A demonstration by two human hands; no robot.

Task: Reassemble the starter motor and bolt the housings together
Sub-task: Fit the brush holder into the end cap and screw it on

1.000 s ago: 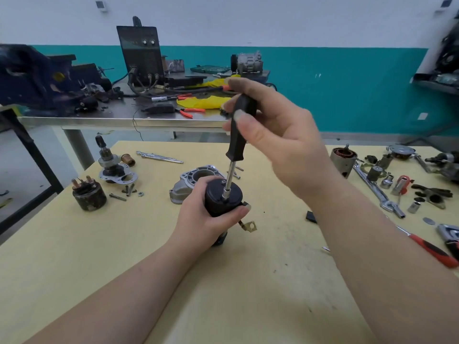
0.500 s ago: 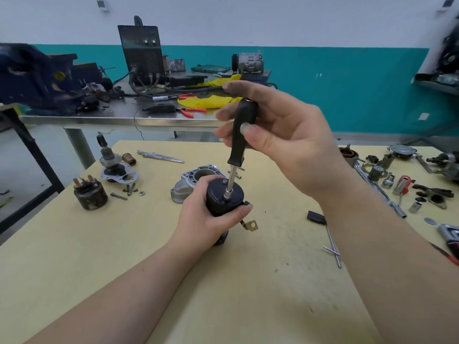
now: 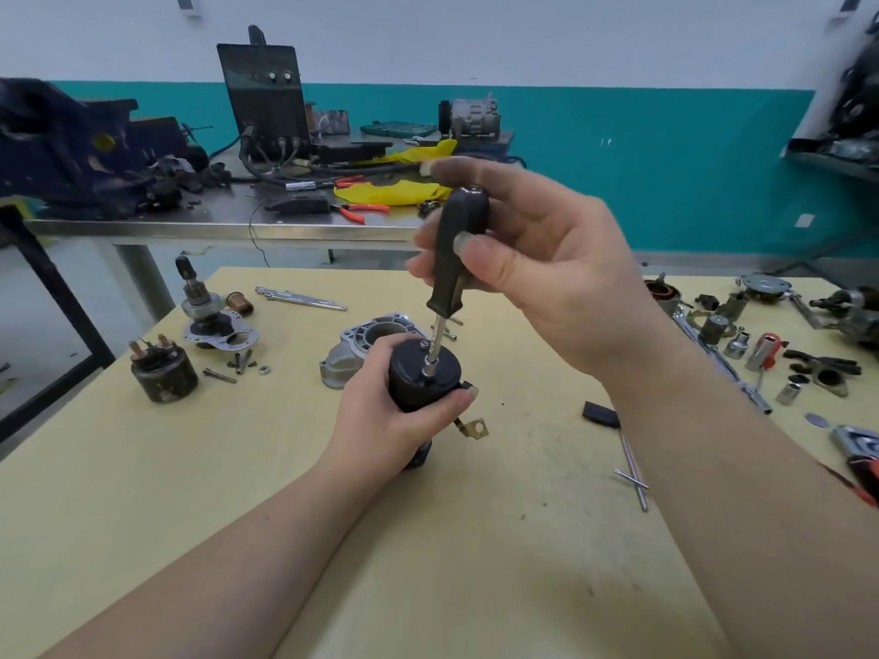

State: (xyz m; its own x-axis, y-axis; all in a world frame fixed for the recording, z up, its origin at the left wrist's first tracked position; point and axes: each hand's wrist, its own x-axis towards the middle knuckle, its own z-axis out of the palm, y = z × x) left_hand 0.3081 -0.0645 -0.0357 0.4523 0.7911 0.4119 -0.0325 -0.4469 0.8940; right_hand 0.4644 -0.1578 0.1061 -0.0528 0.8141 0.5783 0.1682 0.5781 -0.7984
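1. Your right hand (image 3: 537,273) has shifted on the screwdriver (image 3: 454,268) over the last second: the fingers have walked round the black handle, and thumb and fingertips now pinch it near its top. The handle also leans a little more to the right than it did.
2. The metal tip has not left its spot. It sits on a fastener on the black end cap of the motor body (image 3: 423,373), near the right side of the cap, with a second small screw head just beside the shaft.
3. Your left hand (image 3: 395,420) has not moved; its fingers and thumb are curled round the motor body, holding it upright on the table (image 3: 190,492), with the brass terminal tag (image 3: 475,428) sticking out below your thumb.
4. From this, you seem to be mid-turn, regripping between twists, so the cap is being fastened. The aluminium housing (image 3: 366,340) lies apart behind your left hand, not yet joined.
5. No brand, label or writing can be read on anything here.
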